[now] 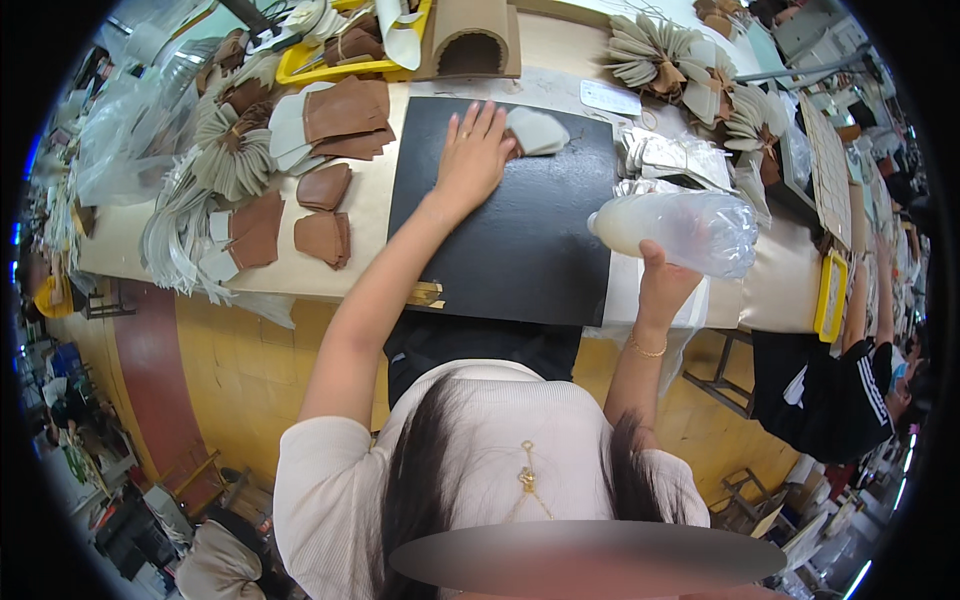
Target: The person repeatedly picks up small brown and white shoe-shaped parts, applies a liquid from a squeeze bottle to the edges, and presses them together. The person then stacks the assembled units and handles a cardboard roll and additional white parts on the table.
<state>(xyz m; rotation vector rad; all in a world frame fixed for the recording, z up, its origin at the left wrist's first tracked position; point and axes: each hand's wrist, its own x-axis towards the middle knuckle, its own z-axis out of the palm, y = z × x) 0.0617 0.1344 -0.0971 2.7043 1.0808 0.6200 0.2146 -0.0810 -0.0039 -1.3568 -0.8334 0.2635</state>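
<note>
My left hand [475,155] lies with its fingers stretched out over the upper part of a black board [500,250]. Beside its thumb side is a small white piece with a rounded end [540,132], and a bit of brown shows between it and the hand. Whether the hand touches that piece is hard to tell. In my right hand [668,287] is a clear plastic bottle [690,230], held tilted on its side with its narrow end toward the board. Its inside looks cloudy.
Brown leather pieces [345,112] and fanned pale bundles [228,148] lie at the left. White pieces [675,160] are stacked right of the board. A yellow tray [350,70] and a brown arched block [472,40] stand at the back. A person in black [820,395] sits at the right.
</note>
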